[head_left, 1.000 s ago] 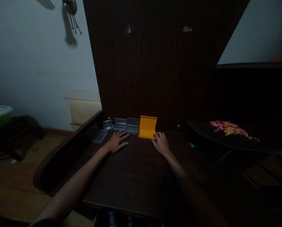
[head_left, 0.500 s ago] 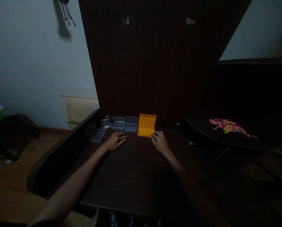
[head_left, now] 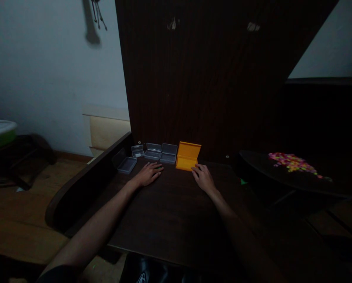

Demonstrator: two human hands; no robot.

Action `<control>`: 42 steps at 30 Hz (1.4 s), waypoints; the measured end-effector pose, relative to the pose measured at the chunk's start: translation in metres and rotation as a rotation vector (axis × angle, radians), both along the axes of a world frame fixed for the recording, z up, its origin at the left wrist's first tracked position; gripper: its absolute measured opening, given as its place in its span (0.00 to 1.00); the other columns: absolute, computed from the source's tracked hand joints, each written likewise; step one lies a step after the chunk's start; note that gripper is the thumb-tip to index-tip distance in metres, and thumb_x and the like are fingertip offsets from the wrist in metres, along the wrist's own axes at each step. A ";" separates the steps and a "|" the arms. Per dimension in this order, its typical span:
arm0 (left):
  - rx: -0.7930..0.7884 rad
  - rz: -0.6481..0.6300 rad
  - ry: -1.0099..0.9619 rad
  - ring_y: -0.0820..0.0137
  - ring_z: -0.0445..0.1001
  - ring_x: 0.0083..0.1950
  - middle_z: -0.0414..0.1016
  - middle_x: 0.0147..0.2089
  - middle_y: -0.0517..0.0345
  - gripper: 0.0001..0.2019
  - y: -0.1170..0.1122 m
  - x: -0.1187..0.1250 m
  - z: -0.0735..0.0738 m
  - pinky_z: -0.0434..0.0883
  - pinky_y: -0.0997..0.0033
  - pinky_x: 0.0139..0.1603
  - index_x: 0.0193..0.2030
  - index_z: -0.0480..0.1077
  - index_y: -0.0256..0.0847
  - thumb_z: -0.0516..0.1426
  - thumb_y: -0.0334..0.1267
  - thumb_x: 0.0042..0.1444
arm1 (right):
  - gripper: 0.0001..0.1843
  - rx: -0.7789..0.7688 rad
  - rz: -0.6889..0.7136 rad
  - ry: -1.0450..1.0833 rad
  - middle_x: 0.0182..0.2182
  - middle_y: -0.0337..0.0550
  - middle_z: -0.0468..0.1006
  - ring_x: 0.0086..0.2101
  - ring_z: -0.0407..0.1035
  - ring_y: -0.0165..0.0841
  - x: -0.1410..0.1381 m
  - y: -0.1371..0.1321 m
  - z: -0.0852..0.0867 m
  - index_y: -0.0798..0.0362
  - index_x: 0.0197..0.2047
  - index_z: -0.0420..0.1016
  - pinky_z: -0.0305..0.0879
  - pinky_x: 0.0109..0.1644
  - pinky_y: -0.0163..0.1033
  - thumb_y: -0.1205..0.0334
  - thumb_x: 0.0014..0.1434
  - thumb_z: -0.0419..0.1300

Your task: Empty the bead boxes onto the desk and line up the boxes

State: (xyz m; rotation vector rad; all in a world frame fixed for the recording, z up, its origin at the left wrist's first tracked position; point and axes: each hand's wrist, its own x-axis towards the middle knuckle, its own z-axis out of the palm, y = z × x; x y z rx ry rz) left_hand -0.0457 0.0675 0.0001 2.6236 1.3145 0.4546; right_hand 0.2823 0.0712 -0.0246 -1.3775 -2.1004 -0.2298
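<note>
My left hand [head_left: 148, 175] lies palm down on the dark wooden table with its fingers stretched out. A small green bit [head_left: 159, 168], too covered to name, shows at its fingertips. My right hand [head_left: 204, 179] rests with fingers spread at the front right corner of an orange-yellow box [head_left: 184, 162], whose hinged lid stands up. Left of that box are several clear plastic boxes, also with raised lids: a clear box [head_left: 168, 157], another clear box [head_left: 153, 153], a smaller clear box [head_left: 138, 153] and, nearer me, a larger clear box [head_left: 127, 165].
A tall dark wooden panel [head_left: 193, 78] rises behind the boxes, and a raised side edge [head_left: 87, 177] bounds the table on the left. Many small bright-coloured pieces [head_left: 294, 163] lie heaped on a shelf at the right. A green scrap [head_left: 243, 181] sits below that shelf.
The view has turned slightly left, so everything sits further right. Both hands keep nearly the same places beside the boxes. Less of the green bit shows at my left hand.
</note>
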 end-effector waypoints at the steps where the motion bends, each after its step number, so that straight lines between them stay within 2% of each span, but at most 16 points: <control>1: 0.006 0.003 -0.005 0.54 0.57 0.72 0.63 0.69 0.52 0.23 0.000 0.000 -0.001 0.51 0.40 0.70 0.64 0.67 0.47 0.44 0.48 0.68 | 0.15 0.000 0.001 0.004 0.51 0.54 0.76 0.53 0.67 0.45 0.000 0.001 -0.001 0.52 0.47 0.81 0.67 0.58 0.52 0.64 0.66 0.53; 6: 0.022 0.008 -0.013 0.56 0.59 0.70 0.64 0.68 0.53 0.23 0.001 -0.002 -0.004 0.53 0.43 0.71 0.63 0.69 0.48 0.45 0.48 0.68 | 0.16 -0.018 -0.003 0.026 0.54 0.52 0.76 0.56 0.67 0.46 0.002 0.004 -0.008 0.50 0.50 0.81 0.66 0.60 0.56 0.65 0.65 0.54; 12: 0.030 0.047 0.024 0.53 0.62 0.69 0.65 0.68 0.50 0.23 -0.002 -0.004 -0.001 0.55 0.43 0.70 0.62 0.70 0.45 0.44 0.48 0.68 | 0.17 -0.046 0.021 0.046 0.54 0.52 0.77 0.57 0.68 0.44 0.003 0.007 -0.011 0.54 0.50 0.81 0.66 0.62 0.53 0.66 0.64 0.53; 15: 0.038 0.051 0.015 0.53 0.61 0.69 0.64 0.68 0.49 0.25 -0.004 -0.006 0.001 0.56 0.45 0.70 0.64 0.68 0.44 0.44 0.49 0.68 | 0.17 -0.054 0.032 0.054 0.55 0.52 0.76 0.58 0.68 0.44 0.003 0.008 -0.011 0.53 0.50 0.80 0.65 0.62 0.53 0.65 0.65 0.53; 18: 0.073 0.085 -0.036 0.53 0.57 0.71 0.59 0.71 0.47 0.29 -0.007 -0.008 0.002 0.57 0.49 0.70 0.69 0.61 0.40 0.47 0.53 0.66 | 0.17 -0.061 0.025 0.058 0.55 0.52 0.76 0.57 0.68 0.44 0.002 0.007 -0.011 0.53 0.51 0.79 0.65 0.62 0.54 0.65 0.65 0.52; 21: 0.086 0.142 -0.057 0.50 0.54 0.72 0.55 0.72 0.43 0.38 -0.009 -0.011 0.002 0.56 0.49 0.70 0.71 0.56 0.38 0.52 0.59 0.61 | 0.18 -0.071 0.002 0.062 0.56 0.54 0.74 0.58 0.67 0.45 0.002 0.006 -0.012 0.54 0.52 0.79 0.64 0.62 0.53 0.65 0.64 0.53; 26: 0.009 0.218 -0.019 0.47 0.51 0.73 0.53 0.73 0.42 0.45 -0.010 -0.009 0.003 0.54 0.47 0.71 0.73 0.52 0.38 0.52 0.65 0.56 | 0.18 -0.080 -0.008 0.108 0.58 0.55 0.73 0.58 0.66 0.46 0.002 0.008 -0.014 0.54 0.54 0.77 0.64 0.63 0.54 0.64 0.63 0.54; 32: -0.016 0.324 0.034 0.51 0.51 0.74 0.54 0.73 0.42 0.42 -0.006 0.011 0.002 0.51 0.51 0.72 0.72 0.53 0.36 0.49 0.64 0.60 | 0.20 -0.128 0.002 0.148 0.59 0.54 0.71 0.61 0.63 0.46 0.001 0.011 -0.016 0.55 0.56 0.75 0.59 0.66 0.55 0.64 0.62 0.55; 38: 0.038 0.366 0.029 0.52 0.57 0.71 0.63 0.69 0.43 0.31 -0.001 0.023 0.001 0.56 0.51 0.70 0.65 0.64 0.37 0.49 0.57 0.64 | 0.20 -0.144 -0.003 0.114 0.60 0.56 0.70 0.61 0.63 0.45 -0.001 0.009 -0.013 0.58 0.56 0.75 0.58 0.67 0.52 0.64 0.63 0.53; 42: 0.068 0.354 0.020 0.53 0.62 0.68 0.67 0.66 0.45 0.25 0.000 0.023 0.003 0.61 0.53 0.68 0.61 0.70 0.38 0.49 0.51 0.65 | 0.20 -0.140 -0.003 0.113 0.59 0.53 0.71 0.60 0.63 0.45 0.000 0.010 -0.012 0.55 0.56 0.76 0.59 0.66 0.53 0.64 0.62 0.54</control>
